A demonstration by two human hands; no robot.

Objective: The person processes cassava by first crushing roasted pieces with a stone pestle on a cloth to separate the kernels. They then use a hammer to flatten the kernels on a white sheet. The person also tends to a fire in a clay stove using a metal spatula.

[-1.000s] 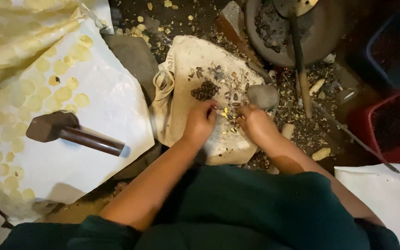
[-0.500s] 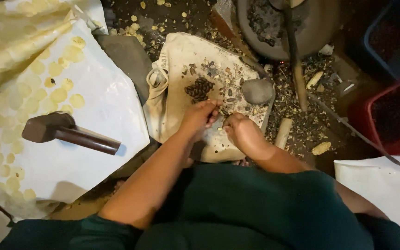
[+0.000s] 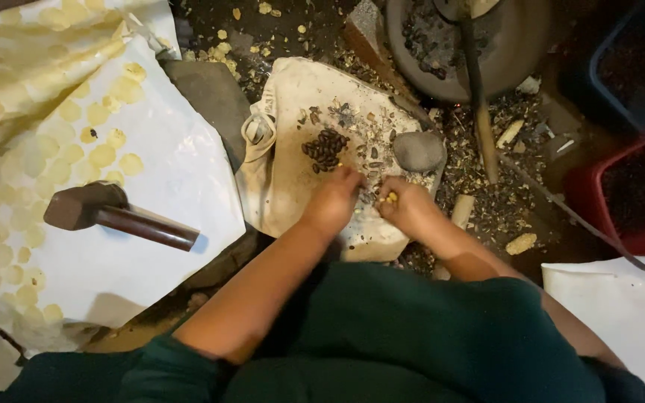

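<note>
My left hand (image 3: 334, 200) rests fingers-down on a cream cloth bag (image 3: 293, 164) spread over the ground, among scattered broken shells. My right hand (image 3: 404, 207) is right beside it, pinching a small yellow kernel (image 3: 391, 197) at the fingertips. A small pile of dark seeds (image 3: 326, 149) lies on the cloth just beyond my left hand. A grey rounded stone (image 3: 418, 151) sits on the cloth's right edge, above my right hand. My arms reach forward from dark green sleeves.
A hammer (image 3: 117, 216) lies on a white sheet (image 3: 158, 172) dotted with flattened yellow pieces at the left. A dark round pan (image 3: 487, 45) with a stick stands at the top. A blue bin (image 3: 636, 60) and a red bin (image 3: 628, 194) are at the right.
Both hands have stayed close together on the cloth, shifting slightly; the right hand now shows a yellow kernel at its fingertips. The view has drifted a little.
</note>
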